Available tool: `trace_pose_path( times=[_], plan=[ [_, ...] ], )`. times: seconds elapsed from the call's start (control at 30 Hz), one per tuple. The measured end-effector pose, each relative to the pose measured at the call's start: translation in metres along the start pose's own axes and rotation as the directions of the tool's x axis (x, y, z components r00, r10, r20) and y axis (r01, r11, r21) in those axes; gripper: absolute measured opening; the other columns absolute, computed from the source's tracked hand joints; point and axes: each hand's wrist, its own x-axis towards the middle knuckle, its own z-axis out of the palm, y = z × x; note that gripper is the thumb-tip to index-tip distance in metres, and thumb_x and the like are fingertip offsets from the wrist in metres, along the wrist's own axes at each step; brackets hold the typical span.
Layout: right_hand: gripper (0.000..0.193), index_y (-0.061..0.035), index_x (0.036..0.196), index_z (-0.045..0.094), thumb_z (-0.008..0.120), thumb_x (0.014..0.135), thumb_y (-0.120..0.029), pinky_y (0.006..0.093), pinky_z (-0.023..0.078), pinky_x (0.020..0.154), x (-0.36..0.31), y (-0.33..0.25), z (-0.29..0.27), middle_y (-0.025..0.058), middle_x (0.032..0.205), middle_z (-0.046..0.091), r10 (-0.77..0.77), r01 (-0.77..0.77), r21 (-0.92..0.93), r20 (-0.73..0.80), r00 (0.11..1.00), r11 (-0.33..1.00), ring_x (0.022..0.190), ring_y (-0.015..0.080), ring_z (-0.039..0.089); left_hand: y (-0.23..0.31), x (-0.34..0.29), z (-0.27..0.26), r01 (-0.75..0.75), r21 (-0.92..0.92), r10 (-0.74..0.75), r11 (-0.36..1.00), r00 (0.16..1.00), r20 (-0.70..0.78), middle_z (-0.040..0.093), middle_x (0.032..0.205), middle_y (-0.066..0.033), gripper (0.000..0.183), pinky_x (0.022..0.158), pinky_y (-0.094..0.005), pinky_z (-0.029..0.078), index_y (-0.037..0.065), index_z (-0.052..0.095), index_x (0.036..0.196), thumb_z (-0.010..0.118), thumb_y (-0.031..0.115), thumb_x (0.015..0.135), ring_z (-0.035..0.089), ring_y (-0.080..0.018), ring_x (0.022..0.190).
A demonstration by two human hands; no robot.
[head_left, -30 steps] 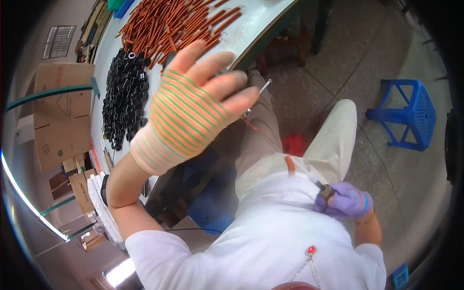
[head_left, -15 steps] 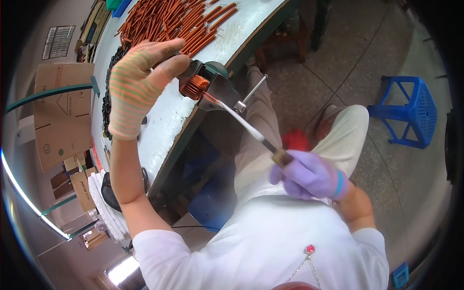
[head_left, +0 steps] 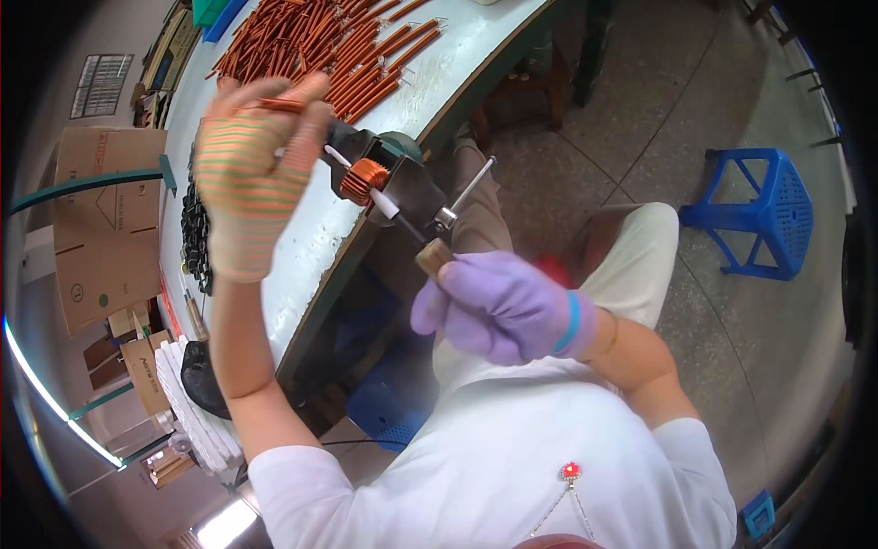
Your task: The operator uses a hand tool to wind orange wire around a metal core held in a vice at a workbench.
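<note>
My right hand, in a purple glove, is closed round the wooden handle of a rod-like tool. The dark shaft has a white section and enters a copper-coloured wire coil. A white tip shows on the coil's far side. The coil sits against a dark metal vise at the table's edge. My left hand, in a striped glove, is just left of the vise. Its fingers are blurred; orange shows between thumb and fingers, but whether it is held I cannot tell.
A pile of orange-brown rods lies on the white table. The vise's metal bar handle sticks out toward the right. Dark chain-like parts lie along the table's left side. A blue stool stands on the floor at right.
My right hand has moved up and left, and the tool's shaft has gone into the coil, its tip now past the far side. My left hand has shifted slightly left, away from the vise.
</note>
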Motion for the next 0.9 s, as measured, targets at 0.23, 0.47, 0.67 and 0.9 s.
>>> trace_pose_path(
  times=[0.23, 0.47, 0.67, 0.9],
  plan=[
    [0.027, 0.0016, 0.098, 0.066, 0.05, 0.102, -0.02, 0.0252, 0.039, 0.045, -0.103, 0.037, -0.025, -0.0005, 0.06, 0.052, -0.08, 0.021, -0.328, -0.167, 0.983, 0.944, 0.047, 0.006, 0.047, 0.022, -0.005, -0.016, -0.064, -0.064, 0.075, 0.996, 0.979, 0.191, 0.071, 0.109, -0.0096, 0.065, 0.106, -0.0434, 0.047, 0.016, 0.076, 0.121, 0.091, 0.027, 0.059, 0.062, -0.0308, 0.115],
    [0.03, -0.001, 0.098, 0.067, 0.049, 0.103, -0.025, 0.0238, 0.034, 0.04, -0.039, 0.009, 0.001, -0.0004, 0.062, 0.054, 0.173, -0.205, -0.126, -0.227, 0.958, 0.971, 0.04, 0.0063, 0.043, 0.034, 0.002, 0.0, -0.262, 0.185, 0.273, 0.947, 0.961, -0.039, 0.074, 0.099, -0.0026, 0.029, 0.103, -0.0461, 0.048, 0.012, 0.078, 0.106, 0.077, 0.014, 0.078, 0.067, -0.0259, 0.105],
    [0.029, 0.0, 0.099, 0.064, 0.049, 0.105, -0.025, 0.0254, 0.037, 0.042, -0.02, 0.007, -0.003, 0.0015, 0.062, 0.055, -0.176, 0.115, -0.369, -0.137, 0.975, 0.922, 0.042, 0.0083, 0.047, 0.001, -0.015, 0.001, 0.547, -0.341, -0.548, 0.765, 0.83, 0.103, 0.076, 0.105, -0.0095, 0.031, 0.096, -0.0384, 0.051, 0.003, 0.08, 0.103, 0.083, 0.021, 0.079, 0.07, -0.026, 0.095],
    [0.025, -0.0001, 0.101, 0.065, 0.048, 0.104, -0.018, 0.0252, 0.038, 0.045, -0.105, 0.041, -0.014, -0.0003, 0.06, 0.052, 0.017, -0.062, -0.242, -0.185, 0.983, 0.968, 0.044, 0.0076, 0.047, 0.046, -0.005, -0.008, -0.46, 0.102, 0.419, 0.882, 0.865, 0.274, 0.07, 0.119, -0.008, 0.052, 0.111, -0.05, 0.045, 0.016, 0.074, 0.12, 0.081, 0.033, 0.072, 0.059, -0.0292, 0.126]
  ],
)
